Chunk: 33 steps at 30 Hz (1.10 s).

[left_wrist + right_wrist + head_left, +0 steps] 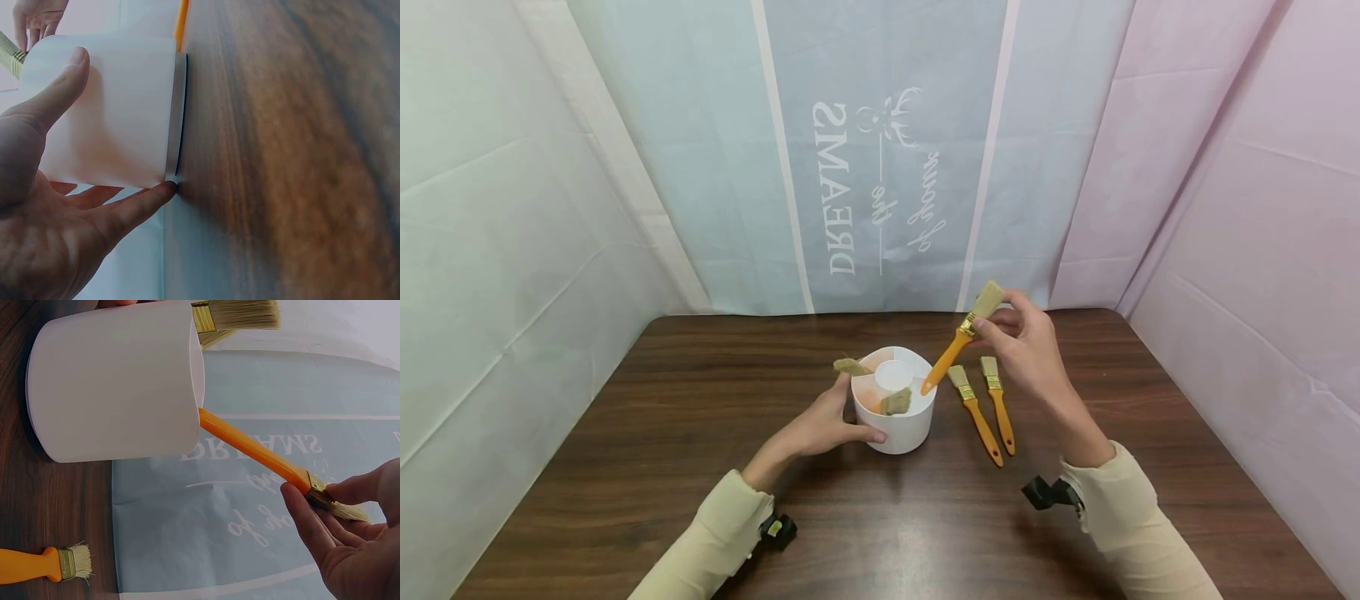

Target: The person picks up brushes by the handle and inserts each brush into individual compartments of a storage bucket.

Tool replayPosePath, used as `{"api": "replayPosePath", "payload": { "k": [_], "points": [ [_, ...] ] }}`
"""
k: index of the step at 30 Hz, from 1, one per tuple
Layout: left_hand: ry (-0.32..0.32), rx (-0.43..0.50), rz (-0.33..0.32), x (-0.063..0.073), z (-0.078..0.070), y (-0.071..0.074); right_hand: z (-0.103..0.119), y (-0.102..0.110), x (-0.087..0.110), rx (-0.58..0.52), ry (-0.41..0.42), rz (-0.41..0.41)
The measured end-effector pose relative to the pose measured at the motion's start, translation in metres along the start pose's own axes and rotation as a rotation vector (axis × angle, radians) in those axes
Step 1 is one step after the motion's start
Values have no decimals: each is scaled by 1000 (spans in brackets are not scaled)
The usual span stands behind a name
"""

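A white round container (pixel 904 435) with inner compartments stands on the table, and my left hand (pixel 827 423) grips its side, thumb on the front and fingers around the back left. Two paintbrushes stand bristles up inside it: one paintbrush (pixel 896 402) at the front, another paintbrush (pixel 850 367) leaning over the left rim. My right hand (pixel 1026 346) pinches a third paintbrush (pixel 256 450) near its metal band. This brush slants bristles up, and its orange handle end dips just inside the right part of the rim. In the right wrist view the tip is hidden by the container wall.
Two more orange-handled brushes lie right of the container: a nearer-left paintbrush (pixel 977 417) and a paintbrush (pixel 997 404) beside it. The dark wooden table (pixel 700 400) ends at a hanging cloth backdrop (pixel 880 275) with printed letters; pale cloth walls flank both sides.
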<state>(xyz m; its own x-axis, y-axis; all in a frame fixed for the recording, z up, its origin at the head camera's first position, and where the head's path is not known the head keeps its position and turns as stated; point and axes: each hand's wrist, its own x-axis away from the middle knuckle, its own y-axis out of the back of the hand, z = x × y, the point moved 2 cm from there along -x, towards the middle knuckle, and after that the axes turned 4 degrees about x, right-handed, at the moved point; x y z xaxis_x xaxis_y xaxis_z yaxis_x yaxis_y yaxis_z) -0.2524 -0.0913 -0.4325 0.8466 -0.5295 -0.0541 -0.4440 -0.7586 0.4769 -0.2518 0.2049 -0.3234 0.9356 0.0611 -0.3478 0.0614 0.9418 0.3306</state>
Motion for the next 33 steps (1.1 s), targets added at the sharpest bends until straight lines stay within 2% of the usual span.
{"api": "replayPosePath", "payload": {
  "k": [14, 33],
  "points": [
    [-1, -6, 0, 0, 2, 1, -1, -2, -1, -14, -4, -25],
    [-15, 24, 3, -2, 2, 0, -2, -2, -3, 25, 15, -4]
  ]
}}
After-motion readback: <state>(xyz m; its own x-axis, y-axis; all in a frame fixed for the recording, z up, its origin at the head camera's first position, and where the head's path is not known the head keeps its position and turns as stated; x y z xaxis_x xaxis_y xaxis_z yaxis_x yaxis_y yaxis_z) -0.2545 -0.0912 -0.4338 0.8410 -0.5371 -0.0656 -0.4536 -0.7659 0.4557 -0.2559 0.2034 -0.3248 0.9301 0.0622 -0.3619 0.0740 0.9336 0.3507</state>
